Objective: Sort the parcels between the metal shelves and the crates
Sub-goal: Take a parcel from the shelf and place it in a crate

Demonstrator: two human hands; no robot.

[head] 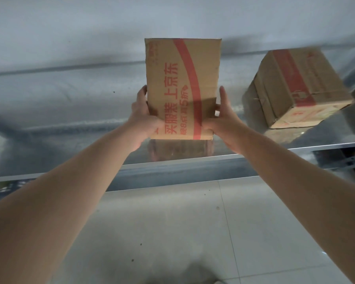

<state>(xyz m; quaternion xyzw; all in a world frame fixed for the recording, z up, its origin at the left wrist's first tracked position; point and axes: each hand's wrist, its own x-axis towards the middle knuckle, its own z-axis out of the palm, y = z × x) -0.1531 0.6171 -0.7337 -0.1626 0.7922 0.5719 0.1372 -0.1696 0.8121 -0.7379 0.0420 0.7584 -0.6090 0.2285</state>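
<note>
Head view: left hand [143,117] and right hand [223,121], fingers grasping box [182,87] sides over metal shelf [70,111]; stiff cardboard, likely light, hold low edges.

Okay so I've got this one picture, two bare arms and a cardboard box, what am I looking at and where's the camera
There is no machine here. A person wears a camera on the head, so you see their own arms reaching forward. The left hand and right hand grip the lower sides of a box with red print, held on end over a shiny metal shelf. Whether it touches the shelf is unclear. A second box sits on the shelf to the right. Below is tiled floor.
</note>
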